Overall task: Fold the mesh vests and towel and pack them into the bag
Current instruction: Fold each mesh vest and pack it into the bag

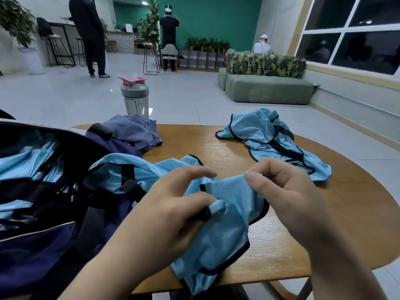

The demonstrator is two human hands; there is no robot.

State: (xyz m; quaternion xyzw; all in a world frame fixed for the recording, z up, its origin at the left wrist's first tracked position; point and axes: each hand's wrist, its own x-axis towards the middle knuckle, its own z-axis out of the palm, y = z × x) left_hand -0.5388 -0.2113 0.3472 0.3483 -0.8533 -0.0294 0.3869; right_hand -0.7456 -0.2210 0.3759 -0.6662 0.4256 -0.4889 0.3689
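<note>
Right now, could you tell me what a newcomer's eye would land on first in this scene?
First, the two hands at the centre: the left hand and right hand both pinch a light blue mesh vest over the near edge of the wooden table. Next, the open navy bag at left already holds blue fabric, and a second crumpled vest lies at the far right.

Between the two hands and the far table (194,144) edge, a strip of bare wood is free to pass. Left of the left hand (173,208), the open navy bag (43,245) blocks the way. Beyond it lie the blue towel (138,131) and a grey shaker bottle (135,96). Beyond the right hand (287,198), a crumpled mesh vest (266,135) covers the table.
</note>
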